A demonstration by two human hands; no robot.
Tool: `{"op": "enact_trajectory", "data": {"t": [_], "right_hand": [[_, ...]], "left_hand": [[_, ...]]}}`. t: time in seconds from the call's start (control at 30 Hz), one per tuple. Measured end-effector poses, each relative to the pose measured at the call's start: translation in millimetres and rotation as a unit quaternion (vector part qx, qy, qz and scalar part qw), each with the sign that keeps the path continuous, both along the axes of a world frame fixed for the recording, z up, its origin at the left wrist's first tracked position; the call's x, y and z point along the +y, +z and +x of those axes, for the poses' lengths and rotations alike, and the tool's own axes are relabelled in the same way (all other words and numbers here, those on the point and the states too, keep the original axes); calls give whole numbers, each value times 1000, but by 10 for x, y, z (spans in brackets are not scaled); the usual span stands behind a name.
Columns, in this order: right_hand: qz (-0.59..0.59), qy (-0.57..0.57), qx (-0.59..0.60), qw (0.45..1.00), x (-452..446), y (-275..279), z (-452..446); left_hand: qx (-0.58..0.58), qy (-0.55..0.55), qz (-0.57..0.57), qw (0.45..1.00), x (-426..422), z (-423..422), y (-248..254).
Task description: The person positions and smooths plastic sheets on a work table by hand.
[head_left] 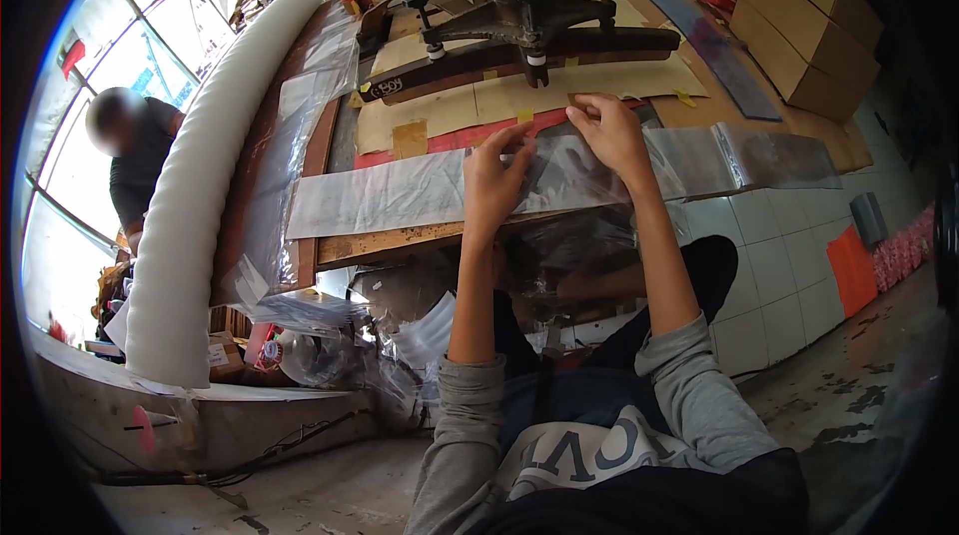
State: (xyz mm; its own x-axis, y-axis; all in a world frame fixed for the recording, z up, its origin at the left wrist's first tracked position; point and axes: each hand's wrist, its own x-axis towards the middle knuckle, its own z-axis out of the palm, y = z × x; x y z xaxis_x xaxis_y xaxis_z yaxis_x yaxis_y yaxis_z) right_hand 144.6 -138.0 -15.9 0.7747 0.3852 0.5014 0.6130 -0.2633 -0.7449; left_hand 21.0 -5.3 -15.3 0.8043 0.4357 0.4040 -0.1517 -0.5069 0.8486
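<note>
My left hand [495,175] is over the clear plastic strip [390,197] laid along the table's front edge. Its fingers are bent, with a gap between thumb and forefinger. My right hand [614,140] is a little higher and to the right, below the press. Its fingers curve toward the left hand, the thumb just apart from them. I see nothing held in either hand, though thin clear film would be hard to make out. Beyond the fingers lies a tan board [450,113] with yellow tape on it, above a red sheet [440,142].
A black press head [519,20] with a long dark bar [420,85] hangs low over the board. At left stands a white foam roll [200,165], with a person [145,155] beyond it. Cardboard boxes [799,25] sit at right. Loose plastic [310,310] hangs below the table edge.
</note>
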Motion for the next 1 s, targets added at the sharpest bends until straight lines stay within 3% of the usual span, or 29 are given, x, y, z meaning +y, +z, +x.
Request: {"op": "enact_trajectory", "data": {"t": [0.13,0.23,0.33,0.43,0.53,0.63,1.0], "right_hand": [[61,80,183,978,-5,53,96],[187,204,325,904,-42,113,111],[281,300,402,818,-163,248,-50],[198,371,352,836,-328,315,-224],[151,337,259,892,-582,421,-681],[84,325,193,922,-839,360,-987],[16,327,143,934,-1176,375,-1251]], "left_hand": [[-4,-11,-42,999,-14,-20,38],[-38,-16,-9,999,24,14,-34],[-27,-91,-30,995,36,-54,26],[-48,-151,-156,975,56,-105,26],[-140,-158,-230,950,-13,-149,89],[-131,-210,-256,934,-99,-268,174],[-128,-146,-238,952,-500,-555,399]]}}
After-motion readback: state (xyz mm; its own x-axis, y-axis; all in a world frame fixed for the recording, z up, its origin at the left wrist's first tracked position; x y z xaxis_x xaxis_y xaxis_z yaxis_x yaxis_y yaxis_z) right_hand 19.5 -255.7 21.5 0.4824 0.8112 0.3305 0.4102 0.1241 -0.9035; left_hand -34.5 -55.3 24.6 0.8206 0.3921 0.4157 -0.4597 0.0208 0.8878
